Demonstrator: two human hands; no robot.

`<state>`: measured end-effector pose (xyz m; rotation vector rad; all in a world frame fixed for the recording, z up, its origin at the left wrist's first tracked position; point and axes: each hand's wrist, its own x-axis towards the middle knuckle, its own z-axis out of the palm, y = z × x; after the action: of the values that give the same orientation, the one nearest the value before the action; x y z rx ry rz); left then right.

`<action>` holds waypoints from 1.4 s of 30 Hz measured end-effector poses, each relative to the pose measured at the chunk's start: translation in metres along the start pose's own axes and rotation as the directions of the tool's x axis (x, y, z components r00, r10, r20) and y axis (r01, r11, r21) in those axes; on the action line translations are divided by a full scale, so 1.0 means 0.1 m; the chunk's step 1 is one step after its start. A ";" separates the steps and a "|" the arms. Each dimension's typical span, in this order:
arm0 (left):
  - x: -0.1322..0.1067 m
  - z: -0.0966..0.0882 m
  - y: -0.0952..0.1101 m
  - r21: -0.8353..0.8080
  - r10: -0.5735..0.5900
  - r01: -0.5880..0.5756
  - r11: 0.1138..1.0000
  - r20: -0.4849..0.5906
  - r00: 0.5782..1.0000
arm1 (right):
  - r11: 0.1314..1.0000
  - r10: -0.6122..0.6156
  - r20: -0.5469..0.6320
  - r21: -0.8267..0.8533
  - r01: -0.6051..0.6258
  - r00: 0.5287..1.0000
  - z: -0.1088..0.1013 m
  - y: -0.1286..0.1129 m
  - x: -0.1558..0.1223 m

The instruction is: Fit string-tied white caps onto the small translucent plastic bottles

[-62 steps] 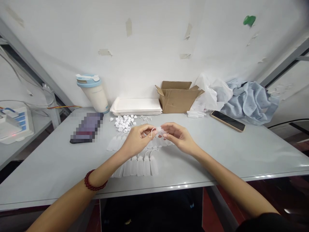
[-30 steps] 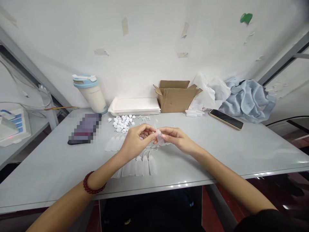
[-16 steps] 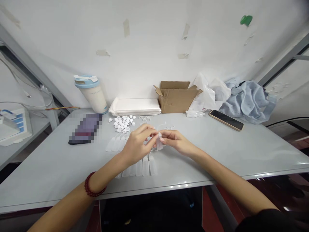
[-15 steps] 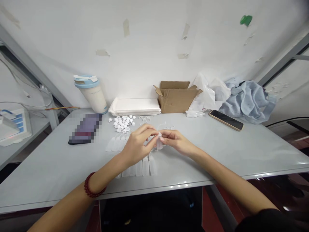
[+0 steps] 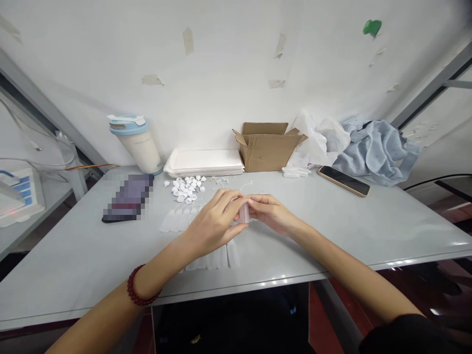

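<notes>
Between my two hands, a small translucent plastic bottle [image 5: 244,214] is held upright above the table. My left hand [image 5: 216,221] is closed on it, thumb low on the body and fingers over the top. The fingertips of my right hand [image 5: 271,211] pinch it near its upper end, which the fingers hide. Under and left of my left hand lie several similar bottles [image 5: 173,220] in a row. A nearer row of bottles [image 5: 222,255] lies toward the table's front edge. Behind them is a heap of small white caps [image 5: 188,188], beside some thin clear pieces [image 5: 220,183].
Along the wall stand a tumbler [image 5: 136,142], a stack of white envelopes [image 5: 204,162], an open cardboard box [image 5: 269,150], plastic bags [image 5: 313,140] and a blue cloth [image 5: 378,152]. Phones lie at left [image 5: 129,196] and right [image 5: 343,181] on the grey table [image 5: 332,231].
My left thumb has moved down from the bottle's top to its lower body, and the left fingers now cover its top. My right hand stays on the bottle. The view has shifted slightly.
</notes>
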<state>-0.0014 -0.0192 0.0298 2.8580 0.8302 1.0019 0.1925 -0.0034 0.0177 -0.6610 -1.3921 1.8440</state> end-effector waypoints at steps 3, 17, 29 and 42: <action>0.00 0.01 0.00 -0.026 0.015 -0.016 1.000 -0.042 0.999 | 1.000 0.001 -0.007 -0.003 -0.001 1.000 0.01 -0.01 -0.01; -0.02 -0.10 0.18 -0.210 0.020 0.048 0.976 0.310 0.951 | 0.856 0.298 0.120 -0.472 -0.210 0.947 -0.33 -0.30 -0.10; -0.05 -0.10 0.23 -0.096 -0.021 0.083 0.992 0.521 0.853 | 0.850 0.253 -0.084 -0.457 -0.263 0.964 -0.32 -0.31 -0.09; -0.06 -0.07 0.21 -0.020 -0.041 0.062 0.998 0.548 0.835 | 0.851 0.243 -0.091 -0.458 -0.257 0.966 -0.29 -0.32 -0.09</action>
<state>0.0007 -0.0417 0.0351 2.8224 0.8022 0.1491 0.2278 0.0119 0.0396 -1.1581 -1.8246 1.6813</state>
